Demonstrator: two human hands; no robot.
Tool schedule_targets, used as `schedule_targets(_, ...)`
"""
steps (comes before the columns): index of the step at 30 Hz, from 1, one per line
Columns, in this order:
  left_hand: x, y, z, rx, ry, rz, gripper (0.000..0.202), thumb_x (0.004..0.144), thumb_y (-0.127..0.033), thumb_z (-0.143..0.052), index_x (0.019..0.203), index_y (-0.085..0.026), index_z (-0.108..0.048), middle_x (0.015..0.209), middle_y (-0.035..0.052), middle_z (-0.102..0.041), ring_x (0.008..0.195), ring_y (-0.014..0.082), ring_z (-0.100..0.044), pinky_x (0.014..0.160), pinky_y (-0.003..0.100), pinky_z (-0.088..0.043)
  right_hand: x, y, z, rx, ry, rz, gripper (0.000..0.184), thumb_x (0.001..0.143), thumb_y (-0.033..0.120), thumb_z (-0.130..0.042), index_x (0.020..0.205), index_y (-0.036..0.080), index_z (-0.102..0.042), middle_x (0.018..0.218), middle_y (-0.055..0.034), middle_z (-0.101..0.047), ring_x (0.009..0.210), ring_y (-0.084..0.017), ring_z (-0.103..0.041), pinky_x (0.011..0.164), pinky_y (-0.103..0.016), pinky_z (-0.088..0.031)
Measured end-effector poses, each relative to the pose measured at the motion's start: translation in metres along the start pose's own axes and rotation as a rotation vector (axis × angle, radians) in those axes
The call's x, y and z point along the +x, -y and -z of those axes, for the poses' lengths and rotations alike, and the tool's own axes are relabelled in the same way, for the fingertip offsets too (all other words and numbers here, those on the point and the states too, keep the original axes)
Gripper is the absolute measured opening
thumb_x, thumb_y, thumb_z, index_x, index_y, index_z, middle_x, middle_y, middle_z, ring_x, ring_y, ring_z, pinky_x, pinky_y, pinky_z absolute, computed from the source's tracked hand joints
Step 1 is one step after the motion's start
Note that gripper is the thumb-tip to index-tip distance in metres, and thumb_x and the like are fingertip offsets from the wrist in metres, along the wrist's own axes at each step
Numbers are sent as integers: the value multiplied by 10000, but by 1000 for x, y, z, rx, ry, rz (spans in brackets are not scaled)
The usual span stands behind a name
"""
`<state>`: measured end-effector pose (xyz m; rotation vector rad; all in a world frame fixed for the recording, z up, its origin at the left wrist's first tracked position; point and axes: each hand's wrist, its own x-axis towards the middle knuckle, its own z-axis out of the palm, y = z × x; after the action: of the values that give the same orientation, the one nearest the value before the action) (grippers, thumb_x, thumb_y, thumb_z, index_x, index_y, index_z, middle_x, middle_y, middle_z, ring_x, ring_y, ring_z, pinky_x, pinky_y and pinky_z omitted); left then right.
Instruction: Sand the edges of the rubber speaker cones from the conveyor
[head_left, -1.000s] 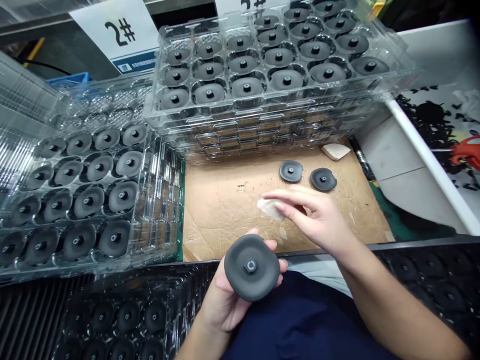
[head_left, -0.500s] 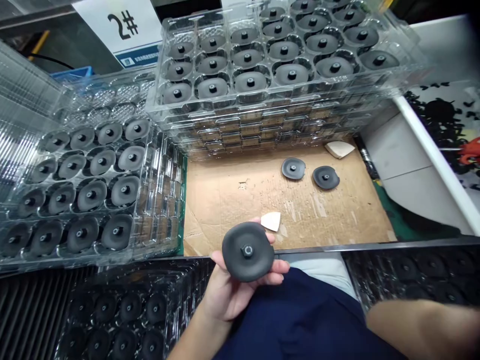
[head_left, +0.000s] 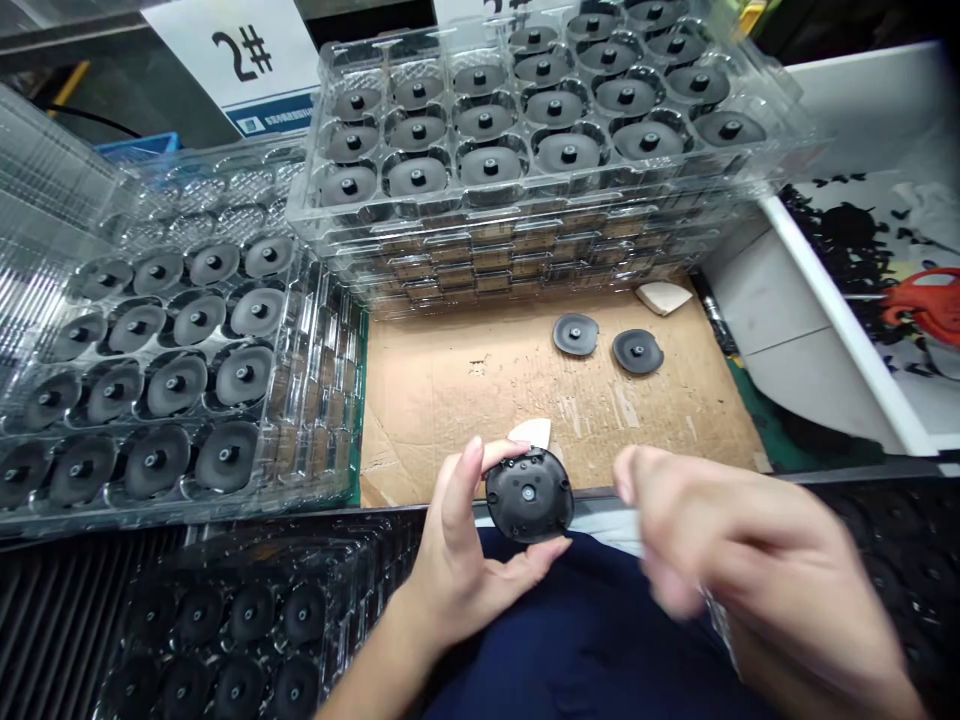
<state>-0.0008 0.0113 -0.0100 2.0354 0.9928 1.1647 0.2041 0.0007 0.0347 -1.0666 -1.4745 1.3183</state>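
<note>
My left hand (head_left: 465, 570) is shut on a dark grey rubbery disc (head_left: 529, 495), pinching its rim between thumb and fingers. The disc's back faces up, showing a central hole and several small holes. My right hand (head_left: 750, 560) is blurred, close to the camera at the lower right, with loose fingers and nothing visible in them. It is nearest to the disc. A white wedge of cloth or foam (head_left: 531, 433) lies on the cardboard sheet (head_left: 465, 420), partly hidden behind the disc. Two similar discs (head_left: 575, 334) (head_left: 637, 351) lie farther off on the cardboard.
Stacked clear plastic trays (head_left: 525, 130) hold rows of grey discs at the back, and another clear tray (head_left: 172, 370) holds more at the left. A black tray of discs (head_left: 225, 620) sits at the lower left. A white wedge (head_left: 663, 297) lies by the stack.
The left hand has turned the disc over, so its back now faces up. The right hand has let go of the white wedge, left it on the cardboard and come back beside the disc.
</note>
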Motion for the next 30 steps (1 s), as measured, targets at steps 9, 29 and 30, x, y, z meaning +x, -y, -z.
schedule_targets(9,-4,-7,4,-319,131,247,877,790,-349,-626,1439,-247,-45,1091,70,-554,998,183,-574,907,350,-464,20,-8,-12,85,213,-212,125,812,201,-663,927,242,-691,817,18,-665,678,-98,-520,623,-227,-405)
schedule_targets(29,-5,-12,9,-568,344,406,900,752,-508,-620,1426,-277,-69,1031,97,-613,941,261,-631,889,469,-473,28,-4,-11,373,432,-364,60,743,160,-712,794,180,-735,738,4,-701,696,-101,-634,679,-213,-499)
schedule_targets(30,-5,-12,10,-570,353,413,924,737,-482,-648,1428,-276,-70,1030,98,-619,938,263,-635,872,458,-487,27,-4,-10,380,448,-356,60,745,145,-705,783,180,-736,738,6,-706,703,-97,-636,687,-206,-498)
